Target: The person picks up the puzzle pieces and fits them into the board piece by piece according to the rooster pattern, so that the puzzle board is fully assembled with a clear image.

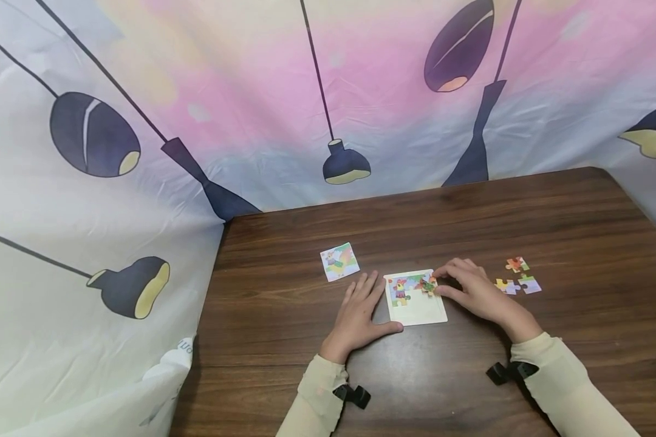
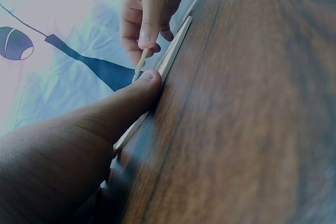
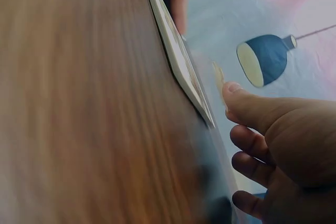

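While I'm sitting at this dark wood-grain table (image 1: 273, 340), there's a pastel cloth (image 1: 240, 91) printed with hanging lamps behind it and off to my left. In front of me is a shallow white puzzle tray (image 1: 423, 314) with some joined pieces (image 1: 399, 288) along its far side and down the left; the near right part is bare white. My right hand (image 1: 472, 291) has one puzzle piece (image 3: 219, 77) pinched between thumb and fingers, tilted just above the tray's far right corner, so those fingers kinda block that corner in the head view. My left hand (image 1: 361, 315) is spread pretty wide, fingers straight along the left side, thumb on the near edge. A picture card (image 1: 340, 262) lies past my left fingertips, and a few loose pieces (image 1: 530, 283) sit to the right, beyond my right hand.
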Demonstrator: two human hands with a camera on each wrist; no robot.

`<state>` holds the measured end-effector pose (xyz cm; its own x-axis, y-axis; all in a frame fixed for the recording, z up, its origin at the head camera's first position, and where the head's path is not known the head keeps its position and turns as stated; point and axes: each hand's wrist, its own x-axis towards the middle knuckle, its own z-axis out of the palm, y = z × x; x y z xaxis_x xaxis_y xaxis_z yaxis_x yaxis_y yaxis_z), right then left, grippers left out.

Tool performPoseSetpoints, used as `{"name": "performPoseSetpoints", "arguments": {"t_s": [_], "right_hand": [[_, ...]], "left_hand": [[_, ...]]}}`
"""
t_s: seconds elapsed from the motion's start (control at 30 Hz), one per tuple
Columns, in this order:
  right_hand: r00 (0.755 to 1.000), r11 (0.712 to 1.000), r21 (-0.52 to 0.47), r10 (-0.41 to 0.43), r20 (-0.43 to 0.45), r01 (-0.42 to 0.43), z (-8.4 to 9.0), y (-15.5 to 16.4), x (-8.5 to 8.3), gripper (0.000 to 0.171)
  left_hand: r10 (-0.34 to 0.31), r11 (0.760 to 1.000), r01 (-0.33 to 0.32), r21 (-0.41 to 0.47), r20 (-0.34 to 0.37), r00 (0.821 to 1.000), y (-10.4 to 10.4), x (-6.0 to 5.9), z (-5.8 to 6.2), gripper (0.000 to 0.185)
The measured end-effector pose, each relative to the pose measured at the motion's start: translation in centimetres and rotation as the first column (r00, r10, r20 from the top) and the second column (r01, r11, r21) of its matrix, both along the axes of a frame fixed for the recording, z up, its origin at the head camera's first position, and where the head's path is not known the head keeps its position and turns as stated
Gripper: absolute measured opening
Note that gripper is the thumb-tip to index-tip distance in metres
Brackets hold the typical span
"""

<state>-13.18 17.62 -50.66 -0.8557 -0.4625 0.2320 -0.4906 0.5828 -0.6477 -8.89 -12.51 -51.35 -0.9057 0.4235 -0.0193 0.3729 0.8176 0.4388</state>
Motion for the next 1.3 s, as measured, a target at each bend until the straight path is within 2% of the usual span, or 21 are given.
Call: {"name": "performPoseSetpoints", "arguments": {"t_s": [0.23,0.63,1.03,1.3], "right_hand": [[0.999,1.000,-0.009,0.023,0.023,-0.023,0.0,-1.2,0.4,0.023],[0.996,0.997,-0.017,0.080,-0.029,-0.080,-0.5,-2.3,0.8,0.023],[0.995,0.997,0.029,0.068,-0.079,-0.066,-0.7,-2.7,1.0,0.025],[0.996,0.997,0.057,0.061,-0.064,-0.058,-0.9,-2.9,1.0,0.028]], "left_hand": [[-0.001,1.000,0.001,0.012,0.003,1.000,-0.1,0.0,0.0,0.104],[-0.009,1.000,0.009,0.009,-0.006,1.000,0.0,0.0,0.0,0.104],[-0.009,1.000,0.009,0.012,-0.007,1.000,0.0,0.0,0.1,0.103],[-0.002,1.000,0.002,0.007,-0.008,1.000,0.0,0.0,0.0,0.104]]}}
